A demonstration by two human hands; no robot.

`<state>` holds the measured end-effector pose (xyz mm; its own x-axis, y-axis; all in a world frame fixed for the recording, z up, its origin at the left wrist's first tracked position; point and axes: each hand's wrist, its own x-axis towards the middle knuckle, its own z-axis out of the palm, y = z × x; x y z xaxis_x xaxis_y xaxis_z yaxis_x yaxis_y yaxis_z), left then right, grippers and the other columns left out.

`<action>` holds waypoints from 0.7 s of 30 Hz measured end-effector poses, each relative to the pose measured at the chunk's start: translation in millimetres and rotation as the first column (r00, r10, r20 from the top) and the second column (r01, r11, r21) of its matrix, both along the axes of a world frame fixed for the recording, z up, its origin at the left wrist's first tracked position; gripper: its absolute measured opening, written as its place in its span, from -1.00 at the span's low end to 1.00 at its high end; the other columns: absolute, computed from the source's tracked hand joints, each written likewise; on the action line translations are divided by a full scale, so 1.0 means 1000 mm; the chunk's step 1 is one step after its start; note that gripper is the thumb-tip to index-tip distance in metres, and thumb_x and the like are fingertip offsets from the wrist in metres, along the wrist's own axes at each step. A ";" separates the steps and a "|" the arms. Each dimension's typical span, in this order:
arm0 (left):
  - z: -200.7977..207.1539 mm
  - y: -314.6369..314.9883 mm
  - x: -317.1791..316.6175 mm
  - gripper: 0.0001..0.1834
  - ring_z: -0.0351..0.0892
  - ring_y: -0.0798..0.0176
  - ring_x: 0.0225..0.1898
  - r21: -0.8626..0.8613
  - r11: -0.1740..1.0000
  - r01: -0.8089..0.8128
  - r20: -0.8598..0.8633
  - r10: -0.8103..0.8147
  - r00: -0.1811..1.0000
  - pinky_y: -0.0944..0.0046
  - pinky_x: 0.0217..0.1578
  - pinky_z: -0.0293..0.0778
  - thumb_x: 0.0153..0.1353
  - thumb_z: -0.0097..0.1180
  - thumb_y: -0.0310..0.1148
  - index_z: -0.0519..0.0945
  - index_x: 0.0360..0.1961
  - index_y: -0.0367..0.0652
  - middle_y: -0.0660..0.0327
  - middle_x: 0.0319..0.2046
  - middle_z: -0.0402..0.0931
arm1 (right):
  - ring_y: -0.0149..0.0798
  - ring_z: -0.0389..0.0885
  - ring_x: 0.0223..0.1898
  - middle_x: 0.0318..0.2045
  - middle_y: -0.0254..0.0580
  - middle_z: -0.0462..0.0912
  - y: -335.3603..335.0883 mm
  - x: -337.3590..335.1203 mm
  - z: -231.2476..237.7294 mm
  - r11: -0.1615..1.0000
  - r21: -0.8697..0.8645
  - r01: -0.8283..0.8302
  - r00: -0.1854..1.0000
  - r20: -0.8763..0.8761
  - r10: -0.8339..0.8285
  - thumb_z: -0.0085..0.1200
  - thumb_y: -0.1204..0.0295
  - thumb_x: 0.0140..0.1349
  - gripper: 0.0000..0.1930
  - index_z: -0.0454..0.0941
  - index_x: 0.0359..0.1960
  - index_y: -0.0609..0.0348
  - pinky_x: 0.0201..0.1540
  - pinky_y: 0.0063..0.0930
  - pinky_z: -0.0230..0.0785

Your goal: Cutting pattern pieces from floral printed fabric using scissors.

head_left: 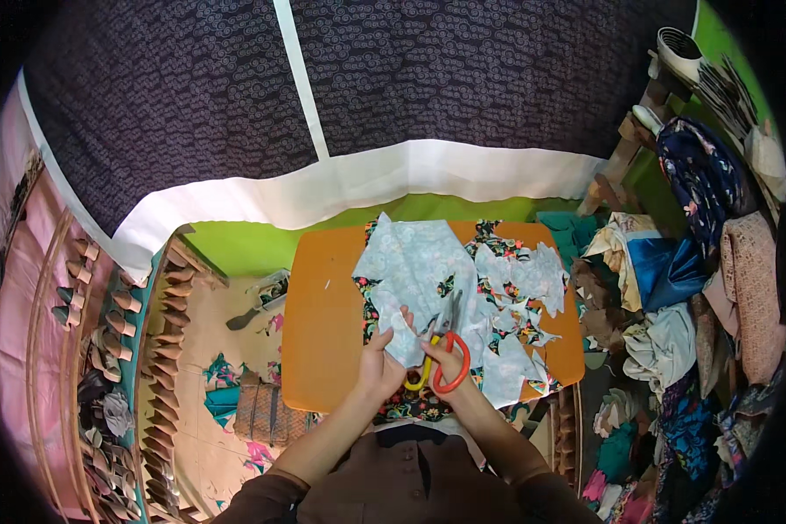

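A pair of scissors (464, 368) with one red and one yellow handle loop is in my right hand (450, 356), its fingers through and around the handles. The metal blades point away from me over the cloth and look slightly parted. My left hand (381, 367) is closed on the near edge of a pale-backed piece of fabric (415, 262), just left of the scissors. Black floral print shows where this fabric's edges turn over. More cut pieces of the same floral fabric (520, 275), ragged at the edges, lie to the right.
The cloth lies on an orange-brown table (319, 306). Wooden shoe lasts (166, 367) line a rack at left. Fabric scraps (223, 393) and a brown woven bag (266, 410) are on the floor. Heaped cloths (664, 349) crowd the right side. A dark patterned curtain (463, 79) hangs beyond.
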<state>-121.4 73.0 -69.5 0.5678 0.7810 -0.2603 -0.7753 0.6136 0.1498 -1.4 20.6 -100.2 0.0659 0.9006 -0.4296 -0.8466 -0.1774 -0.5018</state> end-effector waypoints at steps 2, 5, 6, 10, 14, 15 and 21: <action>0.007 -0.007 0.000 -0.53 0.14 0.21 0.13 0.002 0.999 -0.036 -0.057 0.036 0.998 0.12 0.12 0.11 0.14 -0.25 -0.52 0.06 0.11 -0.21 0.14 0.06 0.23 | -0.23 0.41 -0.16 -0.29 -0.21 0.39 0.007 0.002 0.003 0.975 0.076 0.208 0.963 0.160 -0.218 0.01 0.71 -0.07 -0.70 0.29 -0.29 0.15 -0.07 -0.29 0.30; 0.013 -0.013 -0.008 -0.51 0.21 0.15 0.10 0.098 0.990 0.098 -0.185 -0.078 0.980 0.10 0.10 0.15 0.15 -0.25 -0.49 0.05 0.13 -0.20 0.09 0.05 0.23 | -0.32 0.37 -0.22 -0.29 -0.27 0.34 0.009 0.021 0.010 0.961 0.128 0.245 0.952 0.156 -0.263 0.02 0.77 -0.15 -0.54 0.26 -0.17 0.15 -0.07 -0.48 0.24; 0.013 -0.012 -0.011 -0.51 0.21 0.15 0.10 0.103 0.990 0.095 -0.183 -0.075 0.980 0.10 0.10 0.15 0.15 -0.25 -0.49 0.05 0.13 -0.20 0.09 0.05 0.23 | -0.35 0.35 -0.24 -0.31 -0.29 0.33 0.011 0.028 0.012 0.951 0.172 0.257 0.934 0.211 -0.290 0.02 0.77 -0.16 -0.51 0.24 -0.13 0.14 -0.07 -0.52 0.22; 0.014 -0.007 -0.025 -0.49 0.32 0.13 0.02 0.117 0.933 0.339 -0.149 -0.321 0.935 0.15 0.06 0.21 0.19 -0.27 -0.20 0.15 0.08 -0.32 -0.01 0.00 0.28 | -0.45 0.26 -0.24 -0.34 -0.33 0.27 0.014 0.052 0.029 0.961 0.276 -0.016 0.903 0.416 -0.104 0.09 0.67 -0.20 -0.45 0.19 -0.09 0.13 -0.21 -0.63 0.13; 0.025 0.002 -0.024 -0.43 0.37 0.21 -0.02 0.247 0.742 0.623 -0.260 -0.569 0.781 0.22 0.00 0.29 0.19 -0.25 -0.05 0.23 0.03 -0.34 0.02 -0.03 0.31 | -0.47 0.23 -0.29 -0.37 -0.37 0.24 0.019 0.058 0.051 0.930 0.259 -0.262 0.844 0.529 0.091 0.13 0.61 -0.17 -0.41 0.14 -0.04 0.11 -0.24 -0.58 0.10; 0.030 0.001 -0.022 -0.46 0.40 0.29 -0.09 0.200 0.694 0.692 -0.466 -0.554 0.690 0.31 -0.10 0.34 0.18 -0.19 -0.07 0.26 0.01 -0.32 0.08 -0.08 0.35 | -0.50 0.24 -0.32 -0.38 -0.38 0.24 0.020 0.057 0.051 0.921 0.259 -0.290 0.835 0.539 0.111 0.13 0.59 -0.14 -0.40 0.13 -0.02 0.11 -0.26 -0.63 0.11; 0.036 0.011 -0.005 -0.64 0.07 0.59 -0.78 0.275 0.292 0.916 -0.897 -0.264 0.354 0.50 -0.77 0.01 0.09 0.03 -0.12 0.34 -0.70 -0.10 0.46 -0.82 0.16 | -0.55 0.29 -0.39 -0.40 -0.40 0.28 0.031 0.056 0.059 0.902 0.204 -0.381 0.757 0.629 0.177 0.09 0.56 -0.04 -0.47 0.15 -0.01 0.10 -0.40 -0.72 0.17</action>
<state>-126.6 83.6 -33.6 0.8670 0.3173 -0.3843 0.3162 0.2457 0.9163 54.3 51.7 -41.3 -0.0645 0.9932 -0.0966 -0.3066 -0.1119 -0.9452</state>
